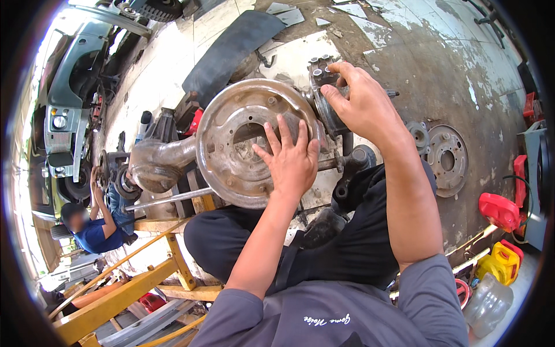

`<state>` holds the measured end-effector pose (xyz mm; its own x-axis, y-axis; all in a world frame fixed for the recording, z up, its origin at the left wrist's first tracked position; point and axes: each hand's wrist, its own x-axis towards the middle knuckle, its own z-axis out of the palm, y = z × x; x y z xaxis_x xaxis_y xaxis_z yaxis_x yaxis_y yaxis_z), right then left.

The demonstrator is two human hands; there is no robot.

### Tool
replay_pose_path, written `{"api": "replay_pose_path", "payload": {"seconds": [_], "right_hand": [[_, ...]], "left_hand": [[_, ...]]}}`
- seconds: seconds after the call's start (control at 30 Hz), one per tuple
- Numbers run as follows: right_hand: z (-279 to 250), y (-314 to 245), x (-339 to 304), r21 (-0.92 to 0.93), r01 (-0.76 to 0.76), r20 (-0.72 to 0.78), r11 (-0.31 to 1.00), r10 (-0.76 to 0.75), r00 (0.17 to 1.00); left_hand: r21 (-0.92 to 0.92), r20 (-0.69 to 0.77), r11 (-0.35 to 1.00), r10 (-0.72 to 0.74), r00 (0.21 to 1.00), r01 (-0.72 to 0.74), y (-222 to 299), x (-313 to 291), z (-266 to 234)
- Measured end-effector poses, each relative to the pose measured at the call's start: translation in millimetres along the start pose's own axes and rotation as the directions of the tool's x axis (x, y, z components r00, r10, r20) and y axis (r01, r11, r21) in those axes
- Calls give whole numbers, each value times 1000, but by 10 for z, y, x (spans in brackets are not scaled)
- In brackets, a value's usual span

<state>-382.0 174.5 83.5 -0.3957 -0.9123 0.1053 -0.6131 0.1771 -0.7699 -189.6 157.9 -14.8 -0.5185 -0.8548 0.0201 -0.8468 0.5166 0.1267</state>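
Observation:
A round, worn metal brake backing plate (225, 110) stands in front of me at the end of an axle. My left hand (292, 159) lies against its face, fingers spread, right beside the center hole. To the right, my right hand (364, 107) is at a dark steering knuckle (330, 110) with several bolt heads on top. Its thumb and index finger rest at the knuckle's upper edge, while the other fingers are partly hidden. The rounded axle housing (159, 165) extends left from behind the plate, with a metal rod (167, 199) below it.
A second backing plate (448, 162) lies on the floor at right. Red (500, 211) and yellow jerrycans (500, 263) stand farther right. A yellow frame (121, 295) is at lower left. Another person (95, 225) works by a vehicle (69, 115) at far left. A dark curved panel (237, 49) lies ahead.

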Motion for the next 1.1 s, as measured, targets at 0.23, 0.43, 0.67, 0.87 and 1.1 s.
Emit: {"api": "replay_pose_path", "payload": {"seconds": [0.23,0.43,0.67,0.87,1.1], "right_hand": [[18,-23,-9,12,6,6,1000,-6,1000],[57,-33,-19,17,11,14,1000,-11,1000],[89,-62,-17,6,31,34,999,-32,999],[85,-32,-21,-1,47,44,999,-47,998],[72,-52,-38,27,32,72,999,-34,997]], "left_hand": [[-3,-33,1000,9,999,-9,-53,145,-40],[-64,28,998,24,999,-22,-19,-98,-72],[-98,15,995,1,1000,1,-23,-21,-34],[-66,-62,997,41,997,-45,-48,-62,-15],[-94,-225,991,67,972,-90,-86,-143,18]]}}
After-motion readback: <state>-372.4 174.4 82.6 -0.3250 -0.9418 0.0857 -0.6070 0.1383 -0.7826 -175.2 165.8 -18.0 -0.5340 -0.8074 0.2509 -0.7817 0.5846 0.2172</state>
